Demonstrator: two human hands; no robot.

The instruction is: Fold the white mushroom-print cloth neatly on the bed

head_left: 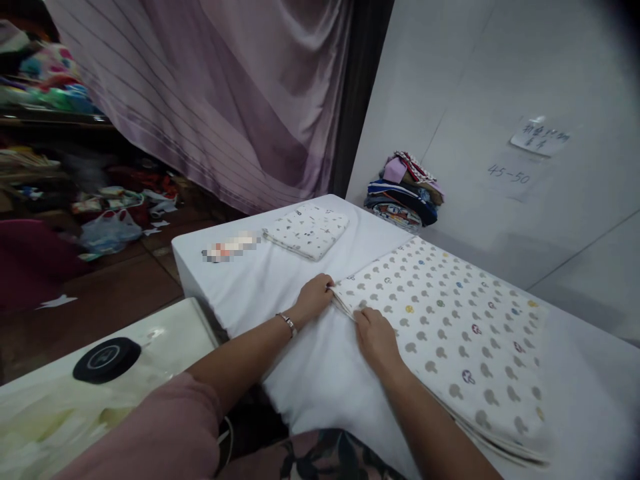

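A white cloth printed with grey mushroom-like shapes and small coloured motifs (450, 313) lies folded in layers on the white-covered table (295, 373). At its near left corner, my left hand (316, 297) pinches the edge between thumb and fingers. Slightly nearer to me, my right hand (377, 337) grips the same edge, thumb on top and the other fingers hidden beneath. Farther back on the table rests a smaller folded white cloth with tiny dark prints (307, 230), apart from both hands.
A blurred-out item (230, 247) lies near the table's left edge. Folded clothes (404, 190) are stacked by the wall at the back. To the left stands a white surface with a round black object (107, 360). A purple curtain (260, 100) hangs behind; bags (110, 233) lie on the floor.
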